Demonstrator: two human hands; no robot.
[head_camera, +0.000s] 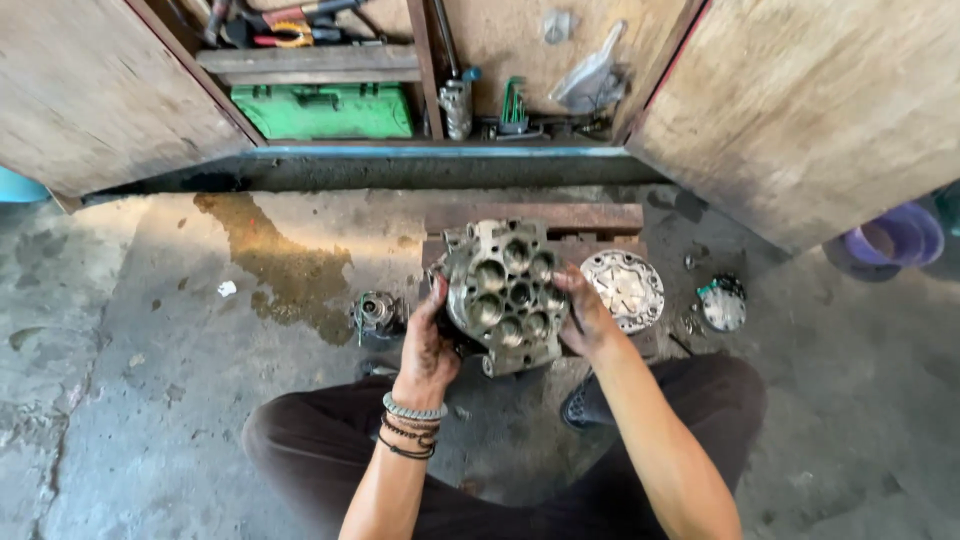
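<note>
Two hands on one part: you hold the cylinder block (505, 295) at frame centre, bore face up toward the camera, raised just above the floor (180, 400).

Progress, judged from layout: the unit looks well into teardown. The round plate (623, 289) lies off the block, just right of it. A smaller round part (723, 303) sits farther right, and a shaft piece (377, 313) rests left of the block. The bores appear empty, though their depths are dark. Cleaning or reassembly, whichever this is, looks not yet done, since the parts lie apart.

Pose: left hand (428, 345) clasps the block's left edge, fingers wrapped behind, thumb on the rim; beaded bands on the wrist. Right hand (588, 318) clamps the right edge, fingers curled over the face. Both grips closed on the block. Forearms converge from the lower frame, over your knees.

Upper frame: open cabinet with a green box (325, 110) and hand tools (290, 25).
</note>
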